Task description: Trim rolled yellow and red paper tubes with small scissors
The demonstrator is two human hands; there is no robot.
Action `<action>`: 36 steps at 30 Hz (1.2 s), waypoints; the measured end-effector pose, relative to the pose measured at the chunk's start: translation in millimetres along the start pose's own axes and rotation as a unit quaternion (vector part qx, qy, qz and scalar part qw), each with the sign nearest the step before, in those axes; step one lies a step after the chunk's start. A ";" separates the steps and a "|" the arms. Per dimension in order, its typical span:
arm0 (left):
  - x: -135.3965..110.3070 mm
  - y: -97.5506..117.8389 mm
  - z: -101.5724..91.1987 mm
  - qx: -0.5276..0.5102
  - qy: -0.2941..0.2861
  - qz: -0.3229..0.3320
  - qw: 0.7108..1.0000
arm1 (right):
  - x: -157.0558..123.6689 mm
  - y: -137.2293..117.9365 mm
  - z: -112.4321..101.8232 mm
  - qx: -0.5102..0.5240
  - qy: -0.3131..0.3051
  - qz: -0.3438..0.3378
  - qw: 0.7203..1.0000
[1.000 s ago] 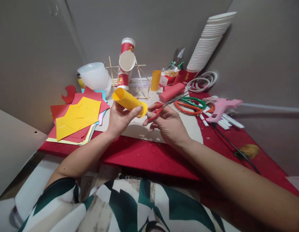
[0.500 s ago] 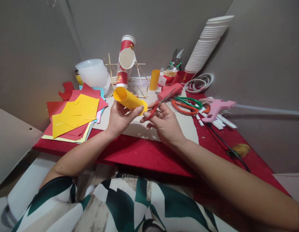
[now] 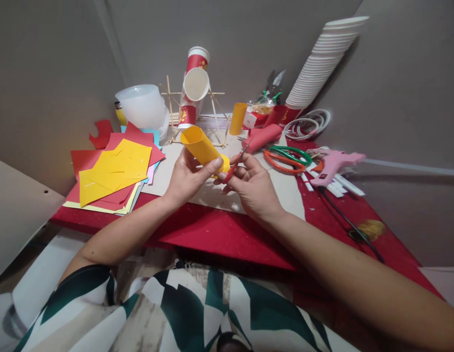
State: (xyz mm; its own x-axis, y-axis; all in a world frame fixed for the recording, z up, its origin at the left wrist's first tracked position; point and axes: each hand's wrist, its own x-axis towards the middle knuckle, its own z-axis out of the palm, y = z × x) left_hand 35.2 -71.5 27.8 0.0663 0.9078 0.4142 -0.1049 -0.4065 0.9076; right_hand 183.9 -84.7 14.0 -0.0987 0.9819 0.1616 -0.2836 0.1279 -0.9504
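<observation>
A yellow paper tube (image 3: 202,147) is gripped in my left hand (image 3: 188,177), tilted, its open end up and to the left. A wider yellow rim (image 3: 224,165) flares at the tube's lower end, between my two hands. My right hand (image 3: 254,186) is closed on red-handled scissors (image 3: 232,170), whose blades point up and away, close beside that rim. Its fingertips are right by the yellow rim; whether they touch it I cannot tell.
Coloured paper sheets (image 3: 115,168) are piled at left. Behind stand a stick frame with paper cups (image 3: 196,84), a yellow tube (image 3: 238,119) and a white tub (image 3: 141,105). Red tubes (image 3: 262,139), coiled cords (image 3: 285,159), a pink glue gun (image 3: 335,165) and stacked cups (image 3: 324,63) are right.
The tube has tipped a little steeper and shifted slightly right in my left hand. The scissors have turned, their blades pointing more upward. The whole view has shifted slightly.
</observation>
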 end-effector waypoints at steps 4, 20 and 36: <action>0.2 1.2 -1.3 0.015 -0.022 -0.036 0.999 | 0.7 0.5 -0.7 -0.017 -0.006 -0.009 1.000; 8.7 1.0 -9.6 0.034 0.024 -0.033 0.999 | 10.4 -5.0 -7.6 0.014 -0.039 0.044 0.998; 21.2 -14.2 -31.2 0.279 0.116 0.200 0.932 | 13.9 -16.3 -13.5 0.020 -0.089 0.034 0.995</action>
State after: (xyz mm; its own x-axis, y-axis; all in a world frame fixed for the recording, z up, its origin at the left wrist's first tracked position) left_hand 7.1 -43.2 21.6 -0.0912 0.6436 0.7599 0.4621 -0.6486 0.6048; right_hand 200.0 -71.3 28.2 -0.2859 0.9472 0.1453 -0.3080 0.0527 -0.9499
